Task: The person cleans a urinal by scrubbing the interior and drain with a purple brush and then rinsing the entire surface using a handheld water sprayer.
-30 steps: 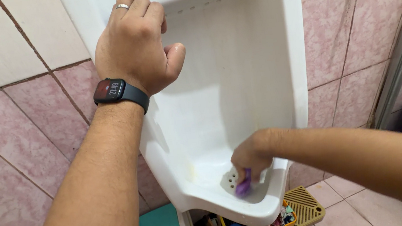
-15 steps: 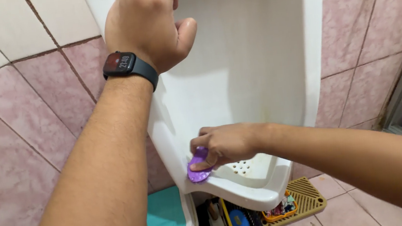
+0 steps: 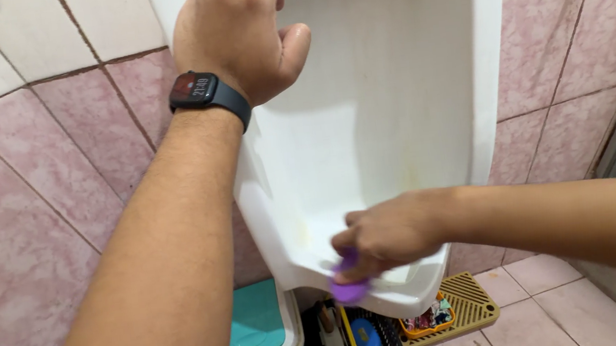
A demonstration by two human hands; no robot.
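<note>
A small purple rubbery scrubbing pad (image 3: 349,288) is gripped under the fingers of the right hand (image 3: 383,235) and pressed on the front lip of the white ceramic wall urinal (image 3: 393,110). The left hand (image 3: 236,32), closed, is braced on the urinal's upper left rim. Half a second earlier, the pad was held further left inside the bowl.

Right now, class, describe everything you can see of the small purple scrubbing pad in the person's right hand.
The small purple scrubbing pad looks flat, rounded and flexible, perhaps silicone, though motion blurs it. Only its lower part shows; the rest is hidden under the right hand, whose fingers pinch it. It sits pressed against the front lip of the white ceramic wall urinal, at the bowl's lower left edge. Its texture cannot be made out.
</note>
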